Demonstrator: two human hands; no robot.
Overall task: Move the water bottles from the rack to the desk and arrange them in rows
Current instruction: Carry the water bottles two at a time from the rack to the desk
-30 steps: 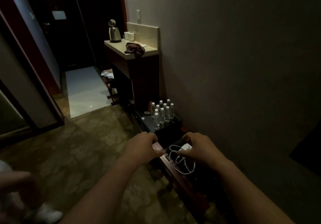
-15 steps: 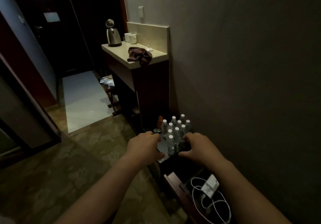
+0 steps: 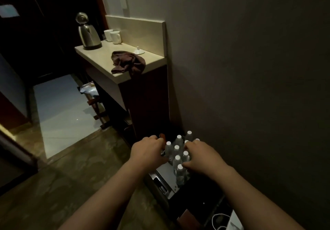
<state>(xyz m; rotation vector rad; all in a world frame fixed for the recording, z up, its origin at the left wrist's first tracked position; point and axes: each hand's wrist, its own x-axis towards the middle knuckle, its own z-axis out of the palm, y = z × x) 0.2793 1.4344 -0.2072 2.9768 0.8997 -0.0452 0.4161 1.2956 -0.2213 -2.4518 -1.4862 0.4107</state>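
Observation:
Several small clear water bottles (image 3: 177,155) with white caps stand bunched on a low dark rack (image 3: 161,174) against the wall. My left hand (image 3: 147,151) is at the left side of the bunch, fingers curled round the outer bottle there. My right hand (image 3: 202,158) reaches over the right side, its fingers and thumb wrapped round a bottle and hiding others. The beige desk top (image 3: 101,58) stands higher, beyond the rack to the upper left. The light is dim.
On the desk top are a steel kettle (image 3: 88,33), two white mugs (image 3: 113,36) and a crumpled brown cloth (image 3: 128,62). A white charger with cable (image 3: 230,220) lies at the bottom right. The wall runs along the right; a wooden folding stand (image 3: 97,108) sits under the desk.
I have moved forward, away from the charger and cable. Both hands went from there to the bottle bunch and closed in on its two sides.

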